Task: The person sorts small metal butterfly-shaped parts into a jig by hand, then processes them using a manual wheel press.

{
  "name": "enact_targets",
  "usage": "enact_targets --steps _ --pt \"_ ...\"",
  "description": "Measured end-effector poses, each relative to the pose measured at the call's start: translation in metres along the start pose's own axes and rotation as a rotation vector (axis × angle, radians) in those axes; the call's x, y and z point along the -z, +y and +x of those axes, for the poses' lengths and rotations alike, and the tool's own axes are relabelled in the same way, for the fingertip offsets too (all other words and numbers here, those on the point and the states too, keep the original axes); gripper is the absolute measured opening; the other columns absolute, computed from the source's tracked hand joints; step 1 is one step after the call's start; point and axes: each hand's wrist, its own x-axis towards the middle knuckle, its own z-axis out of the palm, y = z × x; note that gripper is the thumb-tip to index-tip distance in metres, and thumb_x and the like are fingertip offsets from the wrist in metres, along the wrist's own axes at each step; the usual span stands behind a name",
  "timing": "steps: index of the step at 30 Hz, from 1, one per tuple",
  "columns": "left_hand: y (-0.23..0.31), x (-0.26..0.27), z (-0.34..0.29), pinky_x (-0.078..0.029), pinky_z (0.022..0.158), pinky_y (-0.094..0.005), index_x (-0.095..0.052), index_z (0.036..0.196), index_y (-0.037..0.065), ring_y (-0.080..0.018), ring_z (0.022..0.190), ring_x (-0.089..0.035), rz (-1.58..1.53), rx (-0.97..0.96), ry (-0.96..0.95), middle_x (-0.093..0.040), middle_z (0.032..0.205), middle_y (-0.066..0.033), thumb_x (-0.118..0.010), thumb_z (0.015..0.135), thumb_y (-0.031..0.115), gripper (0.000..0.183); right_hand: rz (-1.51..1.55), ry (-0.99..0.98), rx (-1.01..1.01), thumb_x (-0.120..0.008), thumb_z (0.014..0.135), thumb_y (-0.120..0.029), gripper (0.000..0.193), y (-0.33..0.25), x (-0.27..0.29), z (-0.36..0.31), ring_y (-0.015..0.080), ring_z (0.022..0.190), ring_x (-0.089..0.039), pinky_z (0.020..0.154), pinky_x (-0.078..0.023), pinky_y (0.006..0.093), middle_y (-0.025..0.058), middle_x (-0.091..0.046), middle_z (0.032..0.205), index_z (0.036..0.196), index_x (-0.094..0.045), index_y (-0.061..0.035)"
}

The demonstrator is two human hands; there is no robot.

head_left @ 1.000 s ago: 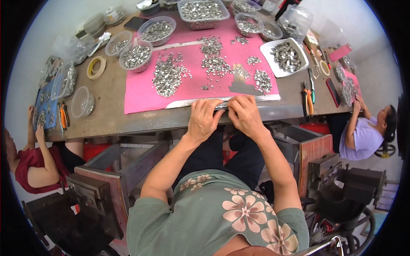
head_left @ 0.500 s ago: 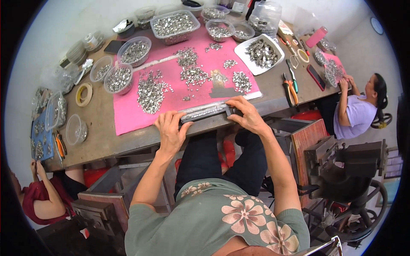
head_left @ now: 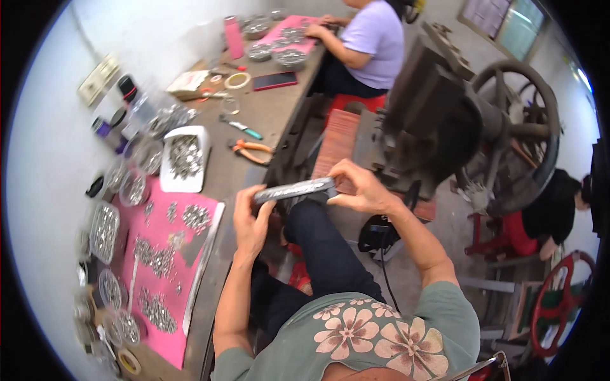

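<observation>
Between my two hands is a narrow dark grey bar-shaped holder [head_left: 291, 191] with a row of small silvery pieces along its top. My left hand [head_left: 250, 219] grips its left end, thumb below and fingers behind. At the other end my right hand [head_left: 361, 189] pinches it between thumb and fingers. The bar is held in the air above my right leg, off the table edge, near a dark hand press [head_left: 438, 114]. Whether the pieces are fixed in the bar cannot be made out.
To the left, the workbench [head_left: 216, 254] carries a pink sheet [head_left: 168, 330] with heaps of small metal parts, a white tray [head_left: 199, 174], tubs, pliers [head_left: 254, 152] and a phone [head_left: 275, 80]. A wooden board [head_left: 337, 146] adjoins the press. A co-worker [head_left: 375, 47] sits beyond.
My view and body have turned right, toward the press. Both hands have carried the bar away from the pink sheet and off the bench edge, still gripping its ends.
</observation>
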Motion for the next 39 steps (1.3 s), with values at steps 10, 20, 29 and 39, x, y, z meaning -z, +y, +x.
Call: enact_targets --steps 10,20,29,39 --pt "-0.04 -0.245 0.125 -0.046 0.101 -0.0295 -0.058 0.141 0.002 -0.0185 0.114 -0.061 -0.401 0.147 -0.471 -0.066 0.125 -0.0108 -0.056 0.097 0.002 0.044 -0.454 0.541 -0.338 -0.093 0.069 -0.022 0.05 0.052 0.056 -0.084 0.0227 0.07 -0.055 0.065 -0.048 0.0366 0.0088 -0.053 0.081 0.092 -0.052 -0.0041" --pt "-0.02 -0.291 0.127 -0.038 0.114 -0.0333 -0.053 0.146 0.0 -0.0299 0.139 -0.051 -0.329 -0.059 -0.599 -0.057 0.148 -0.0191 -0.051 0.104 0.01 0.043 -0.636 0.5 -0.256 -0.09 0.074 -0.028 0.042 0.05 0.044 -0.078 0.0294 0.089 -0.059 0.084 -0.046 0.0433 0.0107 -0.061 0.092 0.088 -0.058 -0.0043" --pt "0.0 -0.226 0.084 -0.013 0.125 -0.0559 -0.032 0.158 -0.001 -0.0303 0.155 -0.027 -0.194 -0.078 -0.776 -0.032 0.165 -0.0193 -0.061 0.099 0.046 0.081 -0.826 1.535 0.214 -0.067 0.092 0.004 0.039 -0.084 0.159 -0.214 0.0225 0.112 -0.061 0.103 -0.049 0.0371 0.0173 -0.061 0.126 0.128 -0.052 0.0061" --pt "0.0 -0.233 0.074 -0.014 0.125 -0.0567 -0.033 0.157 -0.003 -0.0344 0.154 -0.029 -0.002 -0.239 -0.71 -0.034 0.163 -0.0213 -0.084 0.078 0.048 0.106 -0.676 1.301 -0.509 -0.076 0.092 -0.013 0.024 -0.134 0.218 -0.194 0.0117 0.063 -0.058 0.064 -0.047 0.0266 0.0044 -0.06 0.078 0.1 -0.057 -0.0006"
